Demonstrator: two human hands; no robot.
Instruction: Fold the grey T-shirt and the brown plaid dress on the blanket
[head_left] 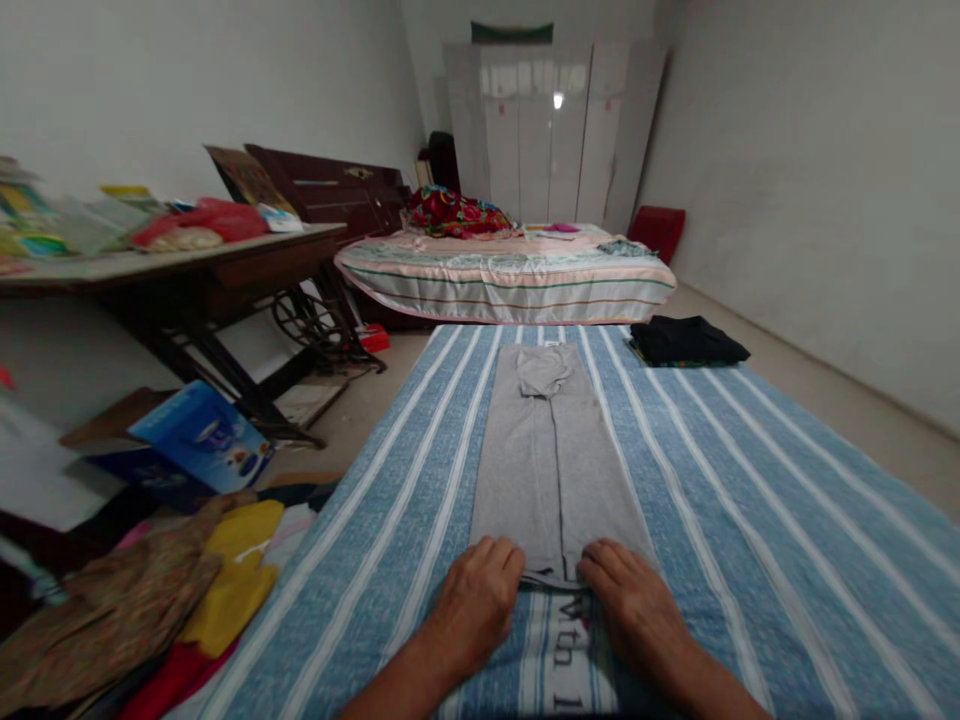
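Note:
A grey garment (pixel 553 450), folded into a long narrow strip, lies flat along the middle of a blue-and-white striped bedsheet (pixel 750 520). My left hand (pixel 476 600) and my right hand (pixel 634 600) rest side by side at its near hem. The fingers of both hands are curled and pinch the hem's edge. Printed lettering on the sheet shows between my wrists.
A folded black garment (pixel 686 342) lies at the bed's far right corner. A pile of clothes (pixel 150 600) sits at the left edge. A dark table (pixel 187 270) with clutter stands left. A second bed (pixel 510 270) and a white wardrobe (pixel 555 130) are beyond.

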